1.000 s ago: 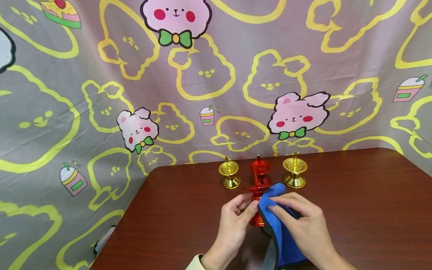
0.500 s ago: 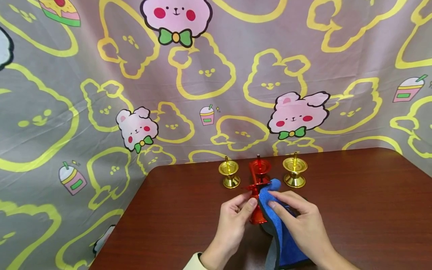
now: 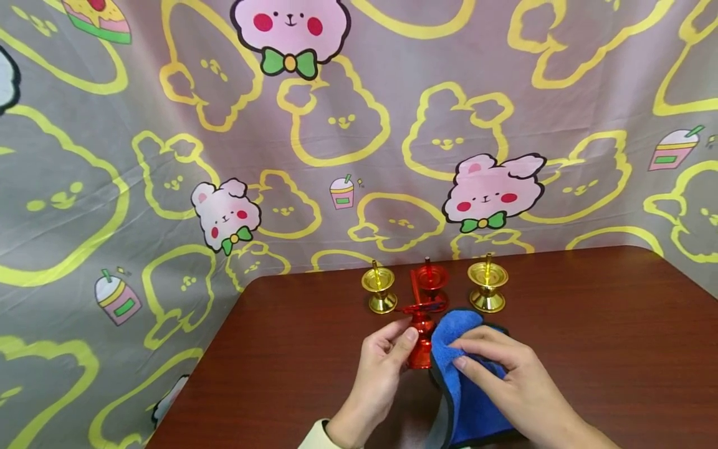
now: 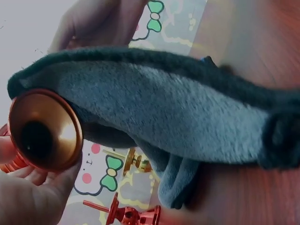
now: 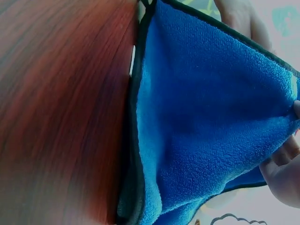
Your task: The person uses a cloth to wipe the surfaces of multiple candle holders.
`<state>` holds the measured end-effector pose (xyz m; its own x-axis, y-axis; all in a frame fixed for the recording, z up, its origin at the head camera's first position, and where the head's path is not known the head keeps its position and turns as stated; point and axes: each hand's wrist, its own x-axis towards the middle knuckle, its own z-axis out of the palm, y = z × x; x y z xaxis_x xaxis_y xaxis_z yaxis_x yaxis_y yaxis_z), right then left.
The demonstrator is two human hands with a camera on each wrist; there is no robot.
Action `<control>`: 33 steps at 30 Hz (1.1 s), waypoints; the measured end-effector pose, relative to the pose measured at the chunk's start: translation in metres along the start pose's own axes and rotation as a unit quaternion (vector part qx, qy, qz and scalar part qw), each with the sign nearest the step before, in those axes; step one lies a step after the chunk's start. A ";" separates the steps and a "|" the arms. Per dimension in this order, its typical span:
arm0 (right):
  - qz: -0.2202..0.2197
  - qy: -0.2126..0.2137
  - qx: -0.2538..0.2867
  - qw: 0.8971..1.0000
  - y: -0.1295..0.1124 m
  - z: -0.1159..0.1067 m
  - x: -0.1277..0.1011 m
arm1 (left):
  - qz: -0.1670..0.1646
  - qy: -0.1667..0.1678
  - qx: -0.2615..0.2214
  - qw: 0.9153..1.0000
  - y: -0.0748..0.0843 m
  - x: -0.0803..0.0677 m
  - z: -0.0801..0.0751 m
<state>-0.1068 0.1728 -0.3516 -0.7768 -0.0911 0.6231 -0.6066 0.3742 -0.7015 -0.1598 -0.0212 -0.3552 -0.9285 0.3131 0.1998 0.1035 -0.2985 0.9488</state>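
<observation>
Red candle holder [image 3: 419,340], pinched in the left hand [image 3: 381,368] above the bench's middle, is judged mid-wipe. Right hand [image 3: 505,380], fingers curled into the blue cloth [image 3: 465,374], presses it against the holder; three holders [image 3: 431,282] at the far edge stand untouched.

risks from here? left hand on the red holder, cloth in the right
1. The left hand pinches the red candle holder only at its stem; cloth pressure could twist it loose.
2. The blue cloth in the right hand sweeps close to the red holder behind and the gold holder; it might topple them.
</observation>
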 end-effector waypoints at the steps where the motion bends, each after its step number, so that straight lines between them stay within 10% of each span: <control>1: 0.003 -0.001 -0.001 1.000 0.001 -0.001 0.000 | -0.006 -0.001 -0.006 1.000 0.001 0.000 0.001; 23: 0.035 0.050 0.000 0.998 0.005 0.009 0.002 | -0.040 0.074 -0.042 0.996 -0.003 0.002 0.014; 33: 0.079 0.086 -0.001 0.993 0.003 0.014 0.007 | -0.039 0.042 0.000 0.998 -0.002 -0.003 0.012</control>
<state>-0.1163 0.1608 -0.3544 -0.8221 0.1281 0.5547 -0.4784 0.3727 -0.7951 -0.1533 -0.0104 -0.3550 -0.9601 0.2594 0.1046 0.0300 -0.2765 0.9605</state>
